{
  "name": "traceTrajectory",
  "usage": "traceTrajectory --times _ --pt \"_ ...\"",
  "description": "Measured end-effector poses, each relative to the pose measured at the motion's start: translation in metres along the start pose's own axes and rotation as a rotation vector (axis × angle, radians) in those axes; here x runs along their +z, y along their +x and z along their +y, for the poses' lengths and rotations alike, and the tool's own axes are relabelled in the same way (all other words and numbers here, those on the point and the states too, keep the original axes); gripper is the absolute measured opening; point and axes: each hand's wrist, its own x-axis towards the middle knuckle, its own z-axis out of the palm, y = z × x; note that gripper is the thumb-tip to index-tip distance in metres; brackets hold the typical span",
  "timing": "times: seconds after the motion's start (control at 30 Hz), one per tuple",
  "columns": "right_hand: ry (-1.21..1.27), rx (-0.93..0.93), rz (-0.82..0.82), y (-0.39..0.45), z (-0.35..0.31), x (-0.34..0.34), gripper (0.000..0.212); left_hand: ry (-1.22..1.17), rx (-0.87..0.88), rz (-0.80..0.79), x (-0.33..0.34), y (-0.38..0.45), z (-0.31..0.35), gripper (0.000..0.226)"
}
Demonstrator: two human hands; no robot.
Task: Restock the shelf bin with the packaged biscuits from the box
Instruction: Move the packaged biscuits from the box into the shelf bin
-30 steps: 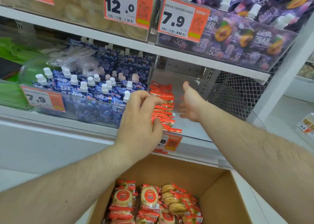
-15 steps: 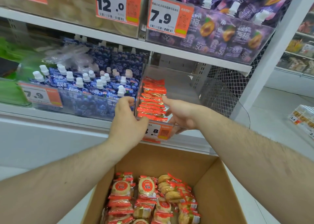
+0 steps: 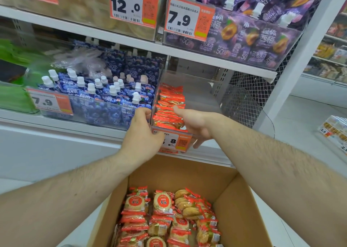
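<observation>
Nearest me, low in view, sits the open cardboard box [image 3: 242,205] with packaged biscuits [image 3: 165,218] lying in rows on its floor. Above its far edge I see both hands on the clear shelf bin [image 3: 197,96]: my left hand [image 3: 142,134] curls round the bin's front left corner, and my right hand [image 3: 197,124] grips the front wall, thumb inside, fingers below. Behind them a row of red biscuit packs [image 3: 170,106] lines the bin's left side. Beyond, blue pouches [image 3: 105,100] fill the neighbouring bin.
</observation>
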Motion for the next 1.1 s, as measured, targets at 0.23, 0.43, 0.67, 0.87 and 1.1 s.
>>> traceTrajectory --times 0.23,0.43,0.67,0.87,1.1 --pt "0.037 0.018 0.014 -0.004 -0.003 0.003 0.096 0.118 0.047 0.003 0.001 -0.005 0.001 0.055" --pt "-0.312 -0.200 0.581 -0.040 0.009 0.021 0.075 0.329 0.456 -0.080 0.001 -0.021 0.008 0.033" --pt "-0.388 -1.041 1.017 -0.029 0.112 0.081 0.022 0.591 0.236 -0.723 0.016 -0.030 -0.027 0.028" --pt "-0.660 -0.159 0.418 0.059 0.204 0.110 0.020 0.649 -0.016 -0.872 0.023 -0.028 -0.053 0.038" --pt "-0.446 0.264 0.370 0.140 0.313 0.142 0.037 0.609 -0.121 -0.962 0.036 -0.028 -0.070 0.036"
